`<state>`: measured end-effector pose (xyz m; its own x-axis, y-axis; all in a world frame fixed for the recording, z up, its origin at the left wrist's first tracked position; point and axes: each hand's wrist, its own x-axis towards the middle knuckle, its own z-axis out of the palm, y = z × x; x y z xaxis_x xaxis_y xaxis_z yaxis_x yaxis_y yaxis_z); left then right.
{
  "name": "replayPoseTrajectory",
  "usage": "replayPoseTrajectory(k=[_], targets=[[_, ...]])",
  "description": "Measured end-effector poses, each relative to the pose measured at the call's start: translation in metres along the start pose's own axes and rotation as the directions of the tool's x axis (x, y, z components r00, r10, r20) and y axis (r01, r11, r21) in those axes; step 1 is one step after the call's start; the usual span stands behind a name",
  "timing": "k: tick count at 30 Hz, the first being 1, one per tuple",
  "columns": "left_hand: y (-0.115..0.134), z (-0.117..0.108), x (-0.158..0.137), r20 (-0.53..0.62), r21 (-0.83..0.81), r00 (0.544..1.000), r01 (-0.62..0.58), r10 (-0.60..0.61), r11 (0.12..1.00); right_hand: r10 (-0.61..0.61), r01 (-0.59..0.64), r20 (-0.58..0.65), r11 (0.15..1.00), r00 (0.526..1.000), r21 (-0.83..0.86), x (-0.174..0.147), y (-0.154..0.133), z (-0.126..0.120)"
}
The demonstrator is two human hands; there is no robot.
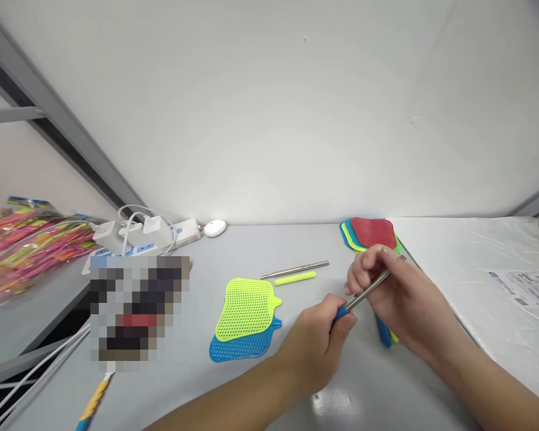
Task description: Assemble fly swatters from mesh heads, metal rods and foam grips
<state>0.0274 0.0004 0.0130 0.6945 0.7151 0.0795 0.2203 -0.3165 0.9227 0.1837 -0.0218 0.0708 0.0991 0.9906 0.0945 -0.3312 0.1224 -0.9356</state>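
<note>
My left hand [317, 341] is closed around a blue handle [341, 312], of which only the end shows. A thin silver metal rod [363, 296] sticks out of the handle, slanting up to the right. My right hand [397, 293] is curled around the upper part of this rod, its thumb against it. To the left lie a yellow-green fly swatter head [246, 308] and, partly beneath it, a blue fly swatter head [242, 348]. Behind them rest another metal rod [295, 270] and a yellow-green handle [295, 278]. Partly hidden by my right hand are blue handles [382, 332].
Stacked swatter heads [374, 232], red on top, lie at the back right. White wrapping [467, 257] covers the right side. A power strip [186, 232] with chargers, a white oval device [214, 228], a blurred-out device [139, 311] and bagged colourful items [31, 251] are leftward.
</note>
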Motion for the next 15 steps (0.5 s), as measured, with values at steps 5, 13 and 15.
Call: replayPoseTrajectory(k=[5,13,15], targets=[[0.003,0.001,0.0,-0.038,-0.019,0.993,-0.116,0.115,0.993,0.032,-0.03,-0.041,0.998,0.999,0.056,-0.004,-0.005,0.024],[0.009,-0.002,-0.003,-0.111,-0.093,0.994,-0.021,0.01,0.995,-0.02,0.02,-0.002,0.994,1.0,-0.112,0.008,0.001,0.045],[0.008,-0.002,-0.002,-0.086,-0.167,0.996,-0.045,0.031,0.985,-0.034,0.036,0.014,0.99,0.999,-0.136,0.008,0.005,0.05]])
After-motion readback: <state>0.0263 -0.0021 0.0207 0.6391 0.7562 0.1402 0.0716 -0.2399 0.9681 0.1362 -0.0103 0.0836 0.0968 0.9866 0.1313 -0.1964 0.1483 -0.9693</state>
